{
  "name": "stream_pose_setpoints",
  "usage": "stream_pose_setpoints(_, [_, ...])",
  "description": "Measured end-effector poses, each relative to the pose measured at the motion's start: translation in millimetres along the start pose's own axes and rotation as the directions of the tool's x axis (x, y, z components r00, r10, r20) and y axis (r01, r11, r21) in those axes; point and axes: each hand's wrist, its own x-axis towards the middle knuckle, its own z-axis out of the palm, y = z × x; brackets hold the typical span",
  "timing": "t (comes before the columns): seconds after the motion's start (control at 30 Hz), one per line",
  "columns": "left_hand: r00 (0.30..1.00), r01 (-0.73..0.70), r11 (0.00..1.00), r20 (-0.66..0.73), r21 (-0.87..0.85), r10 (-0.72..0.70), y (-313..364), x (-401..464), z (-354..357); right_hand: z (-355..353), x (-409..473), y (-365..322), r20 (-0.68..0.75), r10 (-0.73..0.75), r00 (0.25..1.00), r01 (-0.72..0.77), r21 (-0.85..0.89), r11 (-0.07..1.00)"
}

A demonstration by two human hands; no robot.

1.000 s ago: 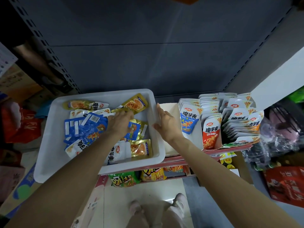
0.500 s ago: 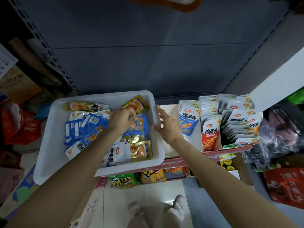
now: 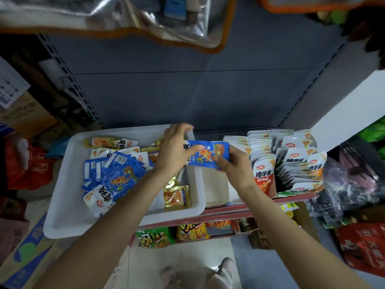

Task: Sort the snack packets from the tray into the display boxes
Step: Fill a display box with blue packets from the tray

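Item: blue snack packet [image 3: 208,155], flat glossy foil-type pouch, rectangular, printed with an orange food picture. It is held level between both hands, above the gap where the tray's right wall meets the empty box, at about 1 o'clock from the middle of the tray.

Grip: the packet's left end is pinched by the left hand [image 3: 175,151], thumb on the printed face, remaining fingers spread above. The right end is pinched by the right hand [image 3: 233,165], fingers curled under the lower edge.

Step, as judged: one packet is lifted out of the tray and is being passed across or squared up for boxing; it is not yet placed. The next move is judged to call for release by the left hand and an upright, edge-down insertion into the matching box.

Empty display box [image 3: 216,186]: plain white card, open-topped, directly below the packet at 6 o'clock.

Filled display boxes [image 3: 287,163]: at 3 o'clock, white and red pouches stood in overlapping rows.

Tray [image 3: 68,184]: white, smooth plastic, rounded rim, at 9 o'clock. Loose blue packets [image 3: 116,172] and gold packets [image 3: 177,197] are heaped in it, crinkled and shiny.
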Motion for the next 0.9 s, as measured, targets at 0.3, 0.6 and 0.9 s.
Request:
stream_pose_setpoints(0.3, [0.978,0.206,0.886,0.119,-0.414,-0.172,33,12,28,-61,-9,12,-0.189,0.122,0.974,-0.099,0.127,0.987])
stream_pose_setpoints(0.6, [0.933,-0.287,0.956,0.21,-0.062,0.294,74,20,33,-80,-1,10,-0.115,-0.177,0.977,0.113,-0.425,0.898])
stream_pose_setpoints(0.9, [0.871,-0.47,0.876,0.218,0.105,0.441,92,21,36,-82,7,-2,-0.061,-0.261,0.963,0.19,-0.531,0.826])
